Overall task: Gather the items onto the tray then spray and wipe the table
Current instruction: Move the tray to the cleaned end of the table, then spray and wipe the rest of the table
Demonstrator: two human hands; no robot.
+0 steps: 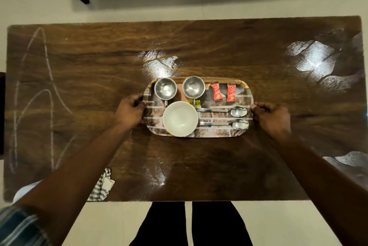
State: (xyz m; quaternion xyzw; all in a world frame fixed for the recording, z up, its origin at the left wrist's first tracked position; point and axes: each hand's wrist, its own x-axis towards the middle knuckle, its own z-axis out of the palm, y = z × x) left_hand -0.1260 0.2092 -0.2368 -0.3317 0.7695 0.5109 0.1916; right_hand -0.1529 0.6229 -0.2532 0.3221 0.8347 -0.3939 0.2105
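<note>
The tray (247, 94) sat at the centre of the table (79, 66), the left hand (130, 111) gripping its nine o'clock rim and the right hand (271, 118) its three o'clock rim, fingers curled around the edges. On it lay two steel cups (165, 88), a white bowl (180, 118), two spoons (238, 111) and two red sachets (216, 91). A striped cloth (102, 186) lay at seven o'clock.
</note>
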